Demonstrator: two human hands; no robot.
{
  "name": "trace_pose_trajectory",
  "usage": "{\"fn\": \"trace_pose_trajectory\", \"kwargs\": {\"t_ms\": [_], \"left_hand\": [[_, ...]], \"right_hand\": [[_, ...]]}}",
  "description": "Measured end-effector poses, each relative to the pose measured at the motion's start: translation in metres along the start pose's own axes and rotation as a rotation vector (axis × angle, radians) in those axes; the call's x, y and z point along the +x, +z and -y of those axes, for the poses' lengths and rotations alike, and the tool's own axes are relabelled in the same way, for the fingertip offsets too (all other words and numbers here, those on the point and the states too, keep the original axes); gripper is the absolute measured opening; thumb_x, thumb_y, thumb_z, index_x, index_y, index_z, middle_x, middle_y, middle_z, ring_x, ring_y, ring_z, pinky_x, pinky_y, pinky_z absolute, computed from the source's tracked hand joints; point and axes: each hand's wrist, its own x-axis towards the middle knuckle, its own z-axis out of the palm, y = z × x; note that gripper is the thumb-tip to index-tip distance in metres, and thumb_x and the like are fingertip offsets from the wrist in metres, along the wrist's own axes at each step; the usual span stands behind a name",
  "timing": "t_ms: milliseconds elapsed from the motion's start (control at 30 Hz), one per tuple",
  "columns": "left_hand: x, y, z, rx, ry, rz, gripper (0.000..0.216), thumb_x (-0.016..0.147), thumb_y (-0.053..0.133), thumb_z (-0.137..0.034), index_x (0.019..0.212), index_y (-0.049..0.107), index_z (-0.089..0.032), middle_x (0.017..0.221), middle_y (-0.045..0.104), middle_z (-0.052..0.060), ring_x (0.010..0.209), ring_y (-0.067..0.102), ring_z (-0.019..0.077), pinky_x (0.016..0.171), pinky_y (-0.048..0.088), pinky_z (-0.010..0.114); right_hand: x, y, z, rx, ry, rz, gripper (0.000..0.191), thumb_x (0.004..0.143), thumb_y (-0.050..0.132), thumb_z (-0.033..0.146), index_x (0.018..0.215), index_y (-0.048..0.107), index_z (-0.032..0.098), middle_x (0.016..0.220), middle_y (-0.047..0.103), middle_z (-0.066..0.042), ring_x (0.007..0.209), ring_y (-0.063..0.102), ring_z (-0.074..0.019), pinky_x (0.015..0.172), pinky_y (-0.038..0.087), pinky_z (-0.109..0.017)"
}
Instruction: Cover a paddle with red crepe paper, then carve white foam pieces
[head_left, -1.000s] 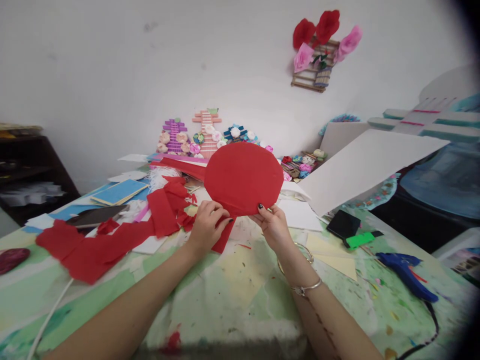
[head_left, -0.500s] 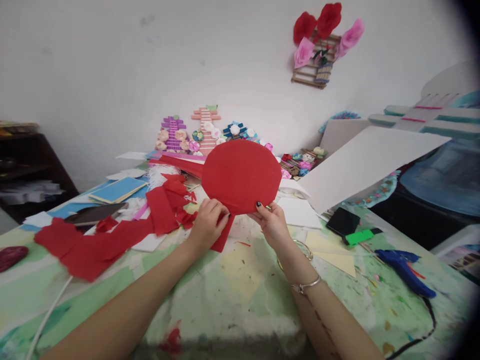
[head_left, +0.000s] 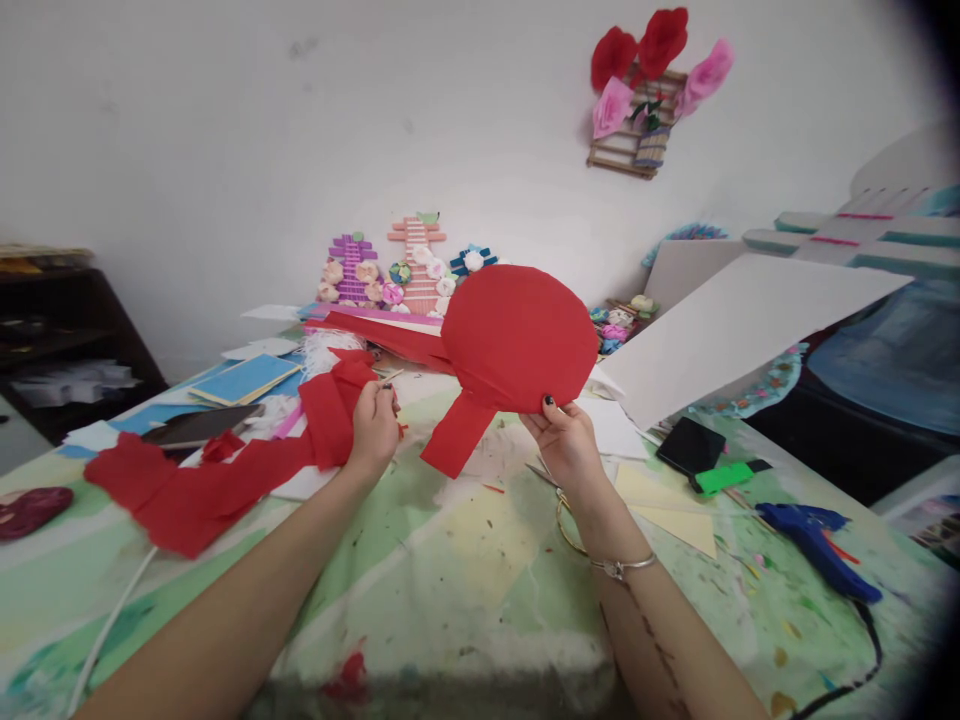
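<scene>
My right hand pinches the lower edge of a round red paper disc and holds it upright above the table; a red strip hangs from the disc toward the lower left. My left hand is closed by the pile of red paper scraps, and a thin stick shows at its fingertips. Scissors with gold handles lie on the paint-stained table just under my right wrist.
A blue glue gun with a black cord lies at the right, near a green marker and a black phone. A large white board leans at the right. Paper flower crafts line the wall; blue card lies at the left.
My left hand let go of the disc and moved left to the red scraps. My right hand carried the disc up and to the right, and its red strip now hangs free.
</scene>
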Motion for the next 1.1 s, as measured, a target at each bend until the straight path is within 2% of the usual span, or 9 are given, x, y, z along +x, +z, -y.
{"fn": "trace_pose_trajectory", "kwargs": {"t_ms": [200,333,433,500,667,833,967,1033,1100], "left_hand": [[-0.015,0.011,-0.012,-0.151,-0.203,0.307,0.023,0.071,0.054,-0.029,0.052,0.046,-0.017,0.049,0.047,-0.002,0.048,0.044,0.0106,0.05,0.036,0.023],[-0.034,0.015,-0.025,-0.414,-0.43,0.728,0.027,0.069,0.064,-0.038,0.085,0.064,-0.015,0.08,0.066,0.008,0.07,0.061,0.0187,0.065,0.048,0.031],[-0.045,0.013,-0.032,-0.568,-0.602,1.039,0.039,0.077,0.054,-0.046,0.095,0.066,-0.014,0.101,0.065,0.016,0.084,0.064,0.0259,0.074,0.05,0.04],[-0.049,0.011,-0.034,-0.63,-0.624,1.133,0.039,0.08,0.051,-0.044,0.101,0.066,-0.015,0.104,0.063,0.015,0.081,0.064,0.0245,0.074,0.05,0.041],[-0.055,0.009,-0.032,-0.731,-0.602,1.153,0.027,0.073,0.061,-0.026,0.098,0.065,-0.019,0.088,0.06,0.007,0.063,0.058,0.0139,0.064,0.049,0.034],[-0.055,0.009,-0.032,-0.728,-0.568,1.159,0.023,0.068,0.069,-0.028,0.087,0.062,-0.018,0.068,0.051,0.0,0.05,0.05,0.0096,0.051,0.045,0.026],[-0.049,0.011,-0.03,-0.769,-0.457,1.04,0.033,0.06,0.079,-0.034,0.079,0.059,-0.017,0.063,0.053,-0.001,0.05,0.05,0.0087,0.048,0.044,0.022],[-0.046,0.013,-0.028,-0.812,-0.426,0.977,0.033,0.062,0.079,-0.035,0.081,0.06,-0.016,0.063,0.057,0.0,0.053,0.054,0.0088,0.051,0.046,0.019],[-0.045,0.014,-0.025,-0.866,-0.431,0.912,0.029,0.065,0.077,-0.029,0.084,0.061,-0.016,0.067,0.061,-0.001,0.057,0.058,0.0089,0.055,0.048,0.019]], "right_hand": [[0.006,-0.007,-0.002,0.046,0.017,-0.007,0.018,0.071,0.064,0.012,0.086,0.058,0.021,0.087,0.072,0.0,0.081,0.068,-0.0149,0.089,0.049,-0.037],[0.007,-0.009,-0.006,0.051,0.069,-0.006,0.015,0.072,0.063,0.011,0.083,0.059,0.021,0.085,0.072,0.0,0.078,0.068,-0.0147,0.088,0.05,-0.036],[0.007,-0.009,-0.009,0.055,0.101,-0.002,0.015,0.073,0.061,0.01,0.082,0.06,0.02,0.08,0.072,0.001,0.074,0.067,-0.014,0.086,0.051,-0.034],[0.006,-0.007,-0.01,0.068,0.113,0.009,0.015,0.072,0.061,0.009,0.082,0.061,0.02,0.079,0.072,0.001,0.073,0.067,-0.0135,0.084,0.051,-0.032],[0.001,0.0,-0.01,0.051,0.18,0.086,0.012,0.071,0.063,0.011,0.08,0.061,0.019,0.083,0.073,-0.001,0.077,0.067,-0.0133,0.08,0.052,-0.027],[-0.006,0.006,-0.009,-0.26,0.218,0.159,0.024,0.071,0.067,0.028,0.091,0.059,0.019,0.081,0.073,-0.005,0.075,0.069,-0.0181,0.072,0.052,-0.03],[0.0,-0.002,0.0,-0.811,-0.035,0.021,0.027,0.079,0.051,0.041,0.09,0.058,0.017,0.083,0.071,-0.008,0.07,0.067,-0.0165,0.061,0.049,-0.026],[0.004,-0.008,0.007,-1.108,-0.174,-0.078,0.03,0.083,0.042,0.041,0.087,0.058,0.016,0.079,0.069,-0.007,0.065,0.064,-0.0146,0.059,0.046,-0.024],[0.007,-0.013,0.012,-1.279,-0.209,-0.116,0.027,0.083,0.04,0.036,0.084,0.059,0.017,0.073,0.067,-0.005,0.062,0.061,-0.014,0.059,0.044,-0.024]]}}
